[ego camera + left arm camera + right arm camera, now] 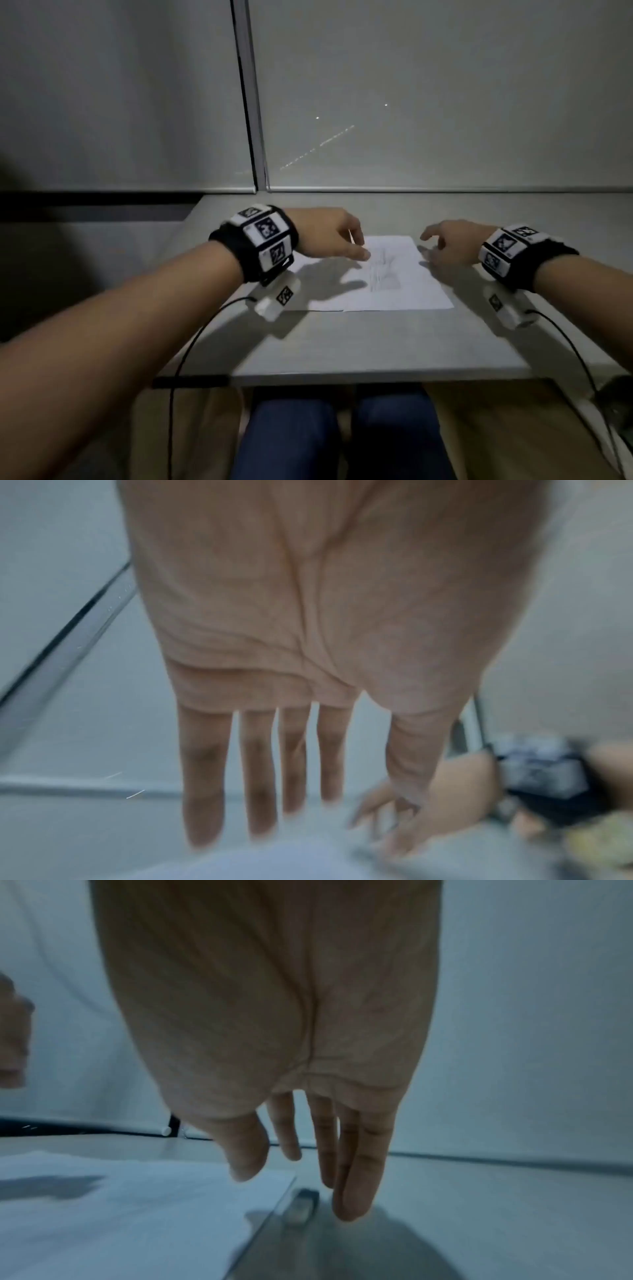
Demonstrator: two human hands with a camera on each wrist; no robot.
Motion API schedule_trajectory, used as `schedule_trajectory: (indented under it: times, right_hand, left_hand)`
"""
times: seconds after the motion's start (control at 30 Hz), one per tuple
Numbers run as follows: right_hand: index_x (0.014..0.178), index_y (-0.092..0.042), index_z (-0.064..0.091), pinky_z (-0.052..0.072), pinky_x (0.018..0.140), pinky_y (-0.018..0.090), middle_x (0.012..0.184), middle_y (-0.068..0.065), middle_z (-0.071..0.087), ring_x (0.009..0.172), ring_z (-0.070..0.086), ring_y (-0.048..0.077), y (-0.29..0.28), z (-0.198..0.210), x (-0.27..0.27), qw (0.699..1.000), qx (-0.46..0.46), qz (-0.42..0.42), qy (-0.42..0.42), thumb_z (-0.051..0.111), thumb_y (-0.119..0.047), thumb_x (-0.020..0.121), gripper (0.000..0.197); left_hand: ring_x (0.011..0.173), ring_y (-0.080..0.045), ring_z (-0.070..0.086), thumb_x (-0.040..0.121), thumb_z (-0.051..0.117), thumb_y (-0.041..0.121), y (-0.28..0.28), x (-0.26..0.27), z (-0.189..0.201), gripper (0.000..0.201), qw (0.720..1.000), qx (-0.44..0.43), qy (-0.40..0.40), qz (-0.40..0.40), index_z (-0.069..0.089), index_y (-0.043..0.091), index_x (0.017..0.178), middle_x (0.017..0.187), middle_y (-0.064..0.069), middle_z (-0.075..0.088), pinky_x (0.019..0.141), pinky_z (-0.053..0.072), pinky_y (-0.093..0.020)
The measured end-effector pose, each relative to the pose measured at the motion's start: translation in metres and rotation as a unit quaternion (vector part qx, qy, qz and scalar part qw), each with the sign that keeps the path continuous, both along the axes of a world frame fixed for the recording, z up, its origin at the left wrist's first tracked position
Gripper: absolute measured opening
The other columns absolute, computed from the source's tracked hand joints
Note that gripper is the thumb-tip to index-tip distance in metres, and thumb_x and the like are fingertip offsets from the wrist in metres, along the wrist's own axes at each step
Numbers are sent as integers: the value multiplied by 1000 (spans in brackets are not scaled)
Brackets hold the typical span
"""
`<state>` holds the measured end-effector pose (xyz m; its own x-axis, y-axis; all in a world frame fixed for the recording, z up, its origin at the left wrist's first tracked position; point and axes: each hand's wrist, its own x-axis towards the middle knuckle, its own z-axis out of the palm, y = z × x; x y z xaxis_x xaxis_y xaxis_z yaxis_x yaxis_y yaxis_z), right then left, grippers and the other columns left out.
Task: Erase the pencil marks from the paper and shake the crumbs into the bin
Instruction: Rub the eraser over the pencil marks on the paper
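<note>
We see a white sheet of paper [394, 274] lying flat on the grey desk [342, 342], with grey pencil marks [385, 274] near its middle. Our left hand [329, 233] hovers over the paper's far left corner, its fingers [202, 777] straight and slightly spread, the grip open and holding nothing. Our right hand [448, 245] hangs over the paper's right edge, fingers [356, 1177] loosely extended downward, its grip likewise open and empty. In the right wrist view a small blurred block, perhaps the eraser [301, 1208], lies on the desk just beside the paper's right edge, beneath those fingertips; we cannot tell whether they touch it. A thin pale stick [351, 237] shows by our left hand.
</note>
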<state>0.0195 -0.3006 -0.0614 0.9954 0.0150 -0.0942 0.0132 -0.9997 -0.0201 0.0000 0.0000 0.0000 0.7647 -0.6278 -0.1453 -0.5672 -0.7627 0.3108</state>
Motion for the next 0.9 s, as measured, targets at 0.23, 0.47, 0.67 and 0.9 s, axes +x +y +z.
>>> schedule_trajectory:
  times: [0.23, 0.47, 0.67, 0.9]
  right_hand:
    - [102, -7, 79, 57, 89, 35, 110, 17, 79, 105, 73, 36, 2, -26, 16, 996, 34, -65, -45, 83, -25, 89, 23]
    - [102, 4, 79, 49, 74, 33, 93, 20, 74, 90, 72, 35, 4, -3, 32, 995, 51, -84, -11, 83, -29, 89, 36]
    - [97, -14, 83, 55, 74, 28, 82, 4, 78, 71, 71, 20, 54, 24, 35, 985, 139, 65, -75, 82, -16, 89, 9]
    - [86, -11, 86, 65, 80, 33, 76, 3, 77, 78, 76, 24, 81, -13, 46, 978, 179, 76, -68, 88, -13, 81, 6]
  left_hand:
    - [138, -36, 52, 95, 62, 68, -23, 56, -59, 87, 981, 187, -35, 48, 32, 22, 162, 159, -8, 39, 108, 42, -45]
    - [140, -43, 46, 89, 46, 87, -18, 69, -77, 87, 980, 193, -39, 29, 23, 47, 163, 154, -7, 37, 109, 37, -51]
    - [126, -32, 56, 76, 69, 84, -23, 68, -72, 89, 989, 147, -23, 23, 50, 31, 145, 144, -2, 47, 106, 45, -46]
    - [137, -31, 50, 62, 66, 96, -29, 66, -72, 122, 984, 173, -19, 32, 37, 29, 160, 149, 1, 45, 110, 44, -49]
